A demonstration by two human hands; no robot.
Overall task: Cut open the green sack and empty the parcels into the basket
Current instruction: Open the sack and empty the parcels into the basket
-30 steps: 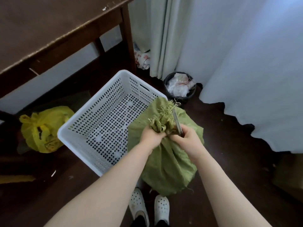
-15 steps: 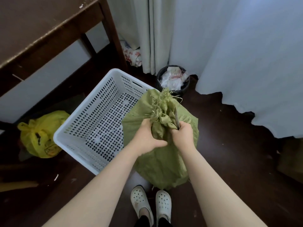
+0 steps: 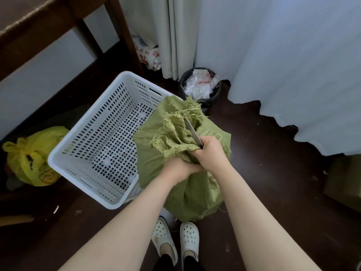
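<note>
The green woven sack (image 3: 191,192) stands upright on the dark floor just ahead of my feet, its frayed top (image 3: 181,120) bunched and partly spread. My left hand (image 3: 177,169) grips the gathered neck of the sack. My right hand (image 3: 211,153) holds a knife whose blade (image 3: 192,132) points up and away, lying against the frayed cloth. The white perforated basket (image 3: 64,153) sits on the floor left of the sack, touching it. No parcels show; the sack hides its contents.
A dark wooden table (image 3: 39,32) overhangs at the upper left. A yellow plastic bag (image 3: 33,155) lies left of the basket. A black waste bin (image 3: 201,87) full of paper stands behind the sack, by pale curtains (image 3: 175,36). My white shoes (image 3: 175,239) are below.
The sack's frayed top has spread wider and leans left toward the basket. My left hand slid lower on the neck. The knife blade now shows longer above my right hand.
</note>
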